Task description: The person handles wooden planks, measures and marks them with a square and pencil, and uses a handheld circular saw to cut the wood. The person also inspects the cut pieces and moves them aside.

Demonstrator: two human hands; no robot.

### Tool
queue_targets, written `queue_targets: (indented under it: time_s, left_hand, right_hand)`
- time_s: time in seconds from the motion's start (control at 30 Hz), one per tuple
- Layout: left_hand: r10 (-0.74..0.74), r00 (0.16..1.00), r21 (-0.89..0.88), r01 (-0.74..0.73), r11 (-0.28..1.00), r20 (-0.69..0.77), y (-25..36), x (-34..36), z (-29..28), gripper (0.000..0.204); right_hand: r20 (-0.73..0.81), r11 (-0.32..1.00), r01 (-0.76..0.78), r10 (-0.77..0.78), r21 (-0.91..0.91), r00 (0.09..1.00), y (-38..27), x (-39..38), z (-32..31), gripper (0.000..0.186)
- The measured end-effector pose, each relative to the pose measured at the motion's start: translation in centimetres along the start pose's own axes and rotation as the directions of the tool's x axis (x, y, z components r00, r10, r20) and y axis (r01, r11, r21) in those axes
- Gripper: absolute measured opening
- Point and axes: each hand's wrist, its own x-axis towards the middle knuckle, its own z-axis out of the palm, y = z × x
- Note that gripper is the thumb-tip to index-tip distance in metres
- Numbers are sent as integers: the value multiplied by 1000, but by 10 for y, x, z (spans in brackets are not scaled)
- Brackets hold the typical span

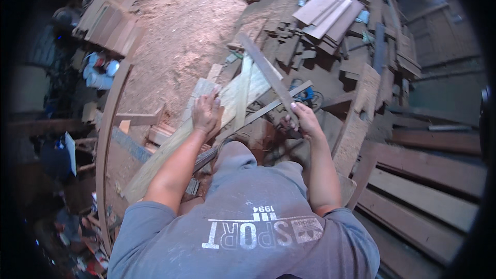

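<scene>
My right hand [306, 120] is closed around the near end of a long, flat, dark wooden strip [263, 68]. The strip slants away from me to the upper left, over other pieces of wood. On the left, my left hand [205, 112] lies on a pale wooden workpiece, its fingers stretched forward and slightly bent. A long pale board [155, 168] runs beneath my left forearm. Between my hands, a thinner wooden slat [268, 107] crosses at an angle below the dark strip. The contact under my left palm is hidden.
A blue tool [306, 93] sits beyond my right hand. Stacked planks [330, 13] and offcuts lie at the far right, with long boards [423, 199] nearer on that side. Shavings cover the floor [181, 26] ahead. A curved wooden piece [106, 144] stands at left.
</scene>
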Motion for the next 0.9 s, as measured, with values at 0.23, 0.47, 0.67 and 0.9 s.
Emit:
queue_targets:
  time_s: [0.23, 0.47, 0.67, 0.9]
  left_hand:
    - [-12, 999, 60, 15, 998, -52, -4, -7, 5, 51]
    - [-36, 999, 35, 37, 999, -29, -3, -10, 0, 51]
    - [-6, 999, -41, 4, 999, -33, 23, 2, 7, 55]
    - [-62, 994, 60, 68, 996, -93, -2, -17, -14, 54]
  right_hand:
    - [-608, 961, 200, -45, 190, 792, -1, -58, -162, 40]
    - [-754, 958, 178, 54, 223, 655, 48, -54, -284, 60]
    - [-940, 849, -413, -254, -329, 227, 78, -59, -352, 61]
    - [-773, 624, -462, -560, -631, 300, -35, -48, -115, 65]
